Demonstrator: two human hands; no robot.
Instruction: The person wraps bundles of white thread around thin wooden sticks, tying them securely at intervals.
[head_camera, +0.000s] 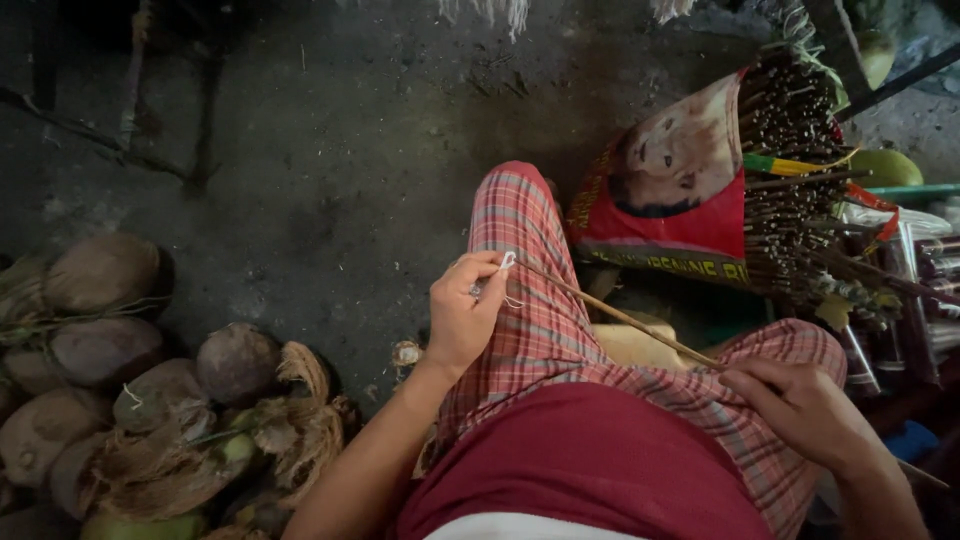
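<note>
On a dark concrete floor (330, 200), a seated person in red plaid trousers (540, 320) worked a thin wooden stick (620, 318) across the lap; at far left lay a heap of husked coconuts (130, 380), brown and fibrous, well apart from the work; the left hand (465, 315) was raised over the left knee, its fingers closed in a pinch around the stick's far tip, where a bit of white thread or string (507, 263) showed; the stick ran slantwise down to the right hand (800, 410), which was curled shut on its near end above the right thigh; further right a large bundle of sticks (800, 180) stood wrapped in a red printed sheet (670, 200), beside a green fruit (885, 167). By the look of it, the step in hand was the binding or winding of thread at the tip; the next move would seem to call for a steady right-hand hold while the left fingers drew the thread tight, without letting the slender stick bend or slip; what the thread was fastened to could not be made out.
</note>
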